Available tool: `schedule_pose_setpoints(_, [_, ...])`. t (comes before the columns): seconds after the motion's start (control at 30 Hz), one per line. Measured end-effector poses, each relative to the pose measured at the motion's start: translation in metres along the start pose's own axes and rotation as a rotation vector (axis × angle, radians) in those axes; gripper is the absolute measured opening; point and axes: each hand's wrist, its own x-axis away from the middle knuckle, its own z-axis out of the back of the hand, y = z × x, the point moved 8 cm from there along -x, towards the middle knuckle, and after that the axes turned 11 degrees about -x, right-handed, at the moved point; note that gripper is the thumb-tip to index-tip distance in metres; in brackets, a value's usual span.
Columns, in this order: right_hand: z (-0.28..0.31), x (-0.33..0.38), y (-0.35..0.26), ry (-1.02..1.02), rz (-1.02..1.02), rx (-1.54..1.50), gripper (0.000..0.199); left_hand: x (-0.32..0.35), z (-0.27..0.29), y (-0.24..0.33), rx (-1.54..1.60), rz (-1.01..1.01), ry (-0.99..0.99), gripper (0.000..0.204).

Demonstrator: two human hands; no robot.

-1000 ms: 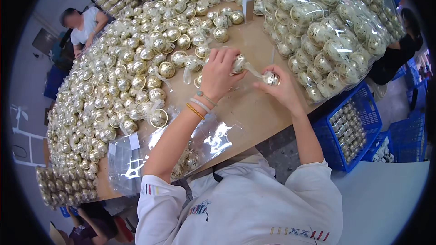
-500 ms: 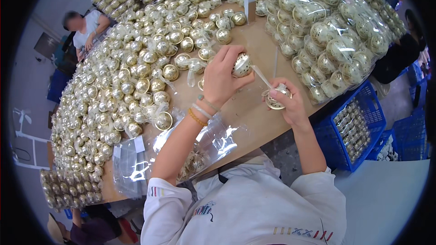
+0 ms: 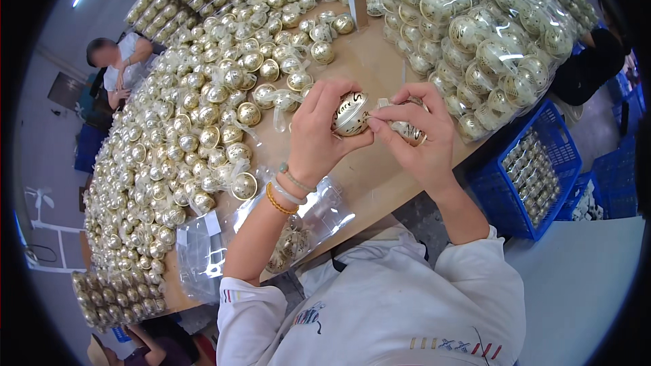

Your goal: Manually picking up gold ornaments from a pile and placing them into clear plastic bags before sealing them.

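Over the brown tabletop [image 3: 369, 166], my left hand [image 3: 319, 129] is closed around a shiny pale-gold ball ornament [image 3: 350, 115] with black lettering. Close on its right, my right hand [image 3: 427, 139] holds a second gold ball ornament [image 3: 409, 134] in its curled fingers. The thumb and forefinger of that hand pinch at the near side of the first ornament. A short piece of pale ribbon [image 3: 383, 103] shows between the two ornaments; where its ends go is hidden by my fingers.
A wide heap of gold ornaments [image 3: 196, 115] with sheer ribbons covers the table's left. Bagged ornaments [image 3: 488, 41] are stacked at the right. Clear plastic bags [image 3: 203, 247] lie near the front edge. A blue crate [image 3: 542, 224] stands right of the table. Other people are further off.
My hands have come together, bringing the two ornaments almost side by side. The ribbon, stretched out before, is now mostly gathered at my right fingers. My view has shifted slightly.
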Motion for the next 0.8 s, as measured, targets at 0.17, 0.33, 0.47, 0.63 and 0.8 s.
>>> schedule_pose_setpoints(0.17, [-0.001,-0.003,-0.006,-0.013,0.008,0.011,0.017,0.0,0.004,0.004,0.019,0.023,-0.012,0.049])
schedule_pose_setpoints(0.33, [0.0,-0.01,-0.02,-0.059,0.199,0.143,0.016,0.0,0.005,0.006,-0.02,-0.019,-0.049,0.047])
schedule_pose_setpoints(0.47, [-0.001,-0.012,-0.03,-0.079,0.323,0.213,0.018,0.001,0.002,0.002,0.122,0.014,-0.163,0.048])
schedule_pose_setpoints(0.63, [-0.006,-0.01,-0.046,-0.077,0.345,0.285,0.021,0.007,0.008,-0.001,0.287,0.1,-0.128,0.055])
schedule_pose_setpoints(0.8, [-0.013,-0.007,-0.042,-0.067,0.34,0.384,0.022,0.009,0.006,0.002,0.045,0.078,-0.24,0.054])
